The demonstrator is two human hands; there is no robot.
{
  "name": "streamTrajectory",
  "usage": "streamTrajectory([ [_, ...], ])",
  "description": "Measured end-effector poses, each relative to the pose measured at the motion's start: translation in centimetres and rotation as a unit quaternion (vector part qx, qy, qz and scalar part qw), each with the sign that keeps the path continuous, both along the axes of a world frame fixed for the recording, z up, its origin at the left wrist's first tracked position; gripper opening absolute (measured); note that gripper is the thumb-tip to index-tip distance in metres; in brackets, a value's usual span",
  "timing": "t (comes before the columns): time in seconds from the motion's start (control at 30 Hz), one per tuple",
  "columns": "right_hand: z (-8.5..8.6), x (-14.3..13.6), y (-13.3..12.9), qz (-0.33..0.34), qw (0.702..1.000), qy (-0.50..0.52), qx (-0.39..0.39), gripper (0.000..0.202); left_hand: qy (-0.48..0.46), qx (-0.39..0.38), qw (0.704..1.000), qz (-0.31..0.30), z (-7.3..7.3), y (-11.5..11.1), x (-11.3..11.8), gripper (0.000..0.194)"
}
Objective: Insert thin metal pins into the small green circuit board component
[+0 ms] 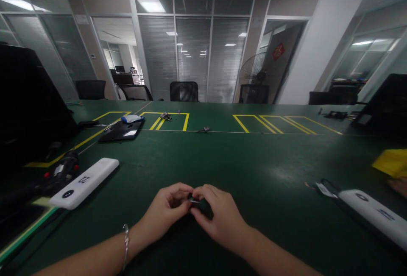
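My left hand (pixel 170 206) and my right hand (pixel 219 214) meet just above the near part of the green table (pixel 270 157). Between them is a small dark piece with a thin, shiny metal part (pixel 194 201); its kind is hard to tell. The fingers of my right hand curl round the dark end. Thumb and forefinger of my left hand close at the metal end, and what they grip there is mostly covered. A silvery bracelet (pixel 126 242) circles my left wrist.
White oblong devices lie left (pixel 92 178) and right (pixel 372 208). Beyond are a black flat panel (pixel 119 132) with a blue-white packet (pixel 132 118), small metal parts (pixel 165 116), another metal piece (pixel 204 129) and yellow tape outlines (pixel 186 121). A yellow object (pixel 392 162) sits far right.
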State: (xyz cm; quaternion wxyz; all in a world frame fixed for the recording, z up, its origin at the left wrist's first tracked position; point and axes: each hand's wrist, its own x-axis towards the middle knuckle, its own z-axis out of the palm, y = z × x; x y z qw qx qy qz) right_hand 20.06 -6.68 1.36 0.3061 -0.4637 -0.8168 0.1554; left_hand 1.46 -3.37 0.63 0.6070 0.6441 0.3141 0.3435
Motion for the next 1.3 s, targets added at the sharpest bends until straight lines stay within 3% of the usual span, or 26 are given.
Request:
streamTrajectory([
  [0.33, -0.3, 0.1, 0.1, -0.006, 0.999, 0.047, -0.026, 0.019, -0.018, -0.035, 0.999, 0.012, -0.2, 0.2, 0.0, 0.017],
  [0.47, -0.3, 0.3, 0.3, -0.013, 0.998, 0.062, -0.028, 0.015, -0.024, -0.035, 0.998, 0.040, -0.3, 0.5, -0.1, 0.029],
  [0.63, -0.2, 0.6, 0.4, -0.029, 0.997, 0.068, -0.030, 0.009, -0.013, -0.045, 0.998, 0.031, 0.1, 0.6, -0.1, 0.020],
  [0.77, -0.1, 0.8, 0.6, -0.031, 0.997, 0.059, -0.038, 0.022, -0.010, -0.055, 0.998, 0.020, 0.0, 0.6, -0.3, 0.028],
  [1.03, -0.3, 0.8, 1.0, -0.043, 0.998, -0.047, -0.030, 0.024, 0.057, 0.033, 0.997, 0.033, 0.2, 0.6, -0.7, 0.025],
  [1.3, -0.4, 0.7, 0.8, -0.057, 0.996, -0.051, -0.039, 0.026, 0.084, 0.092, 0.991, 0.048, -0.4, 0.8, -0.9, 0.025],
])
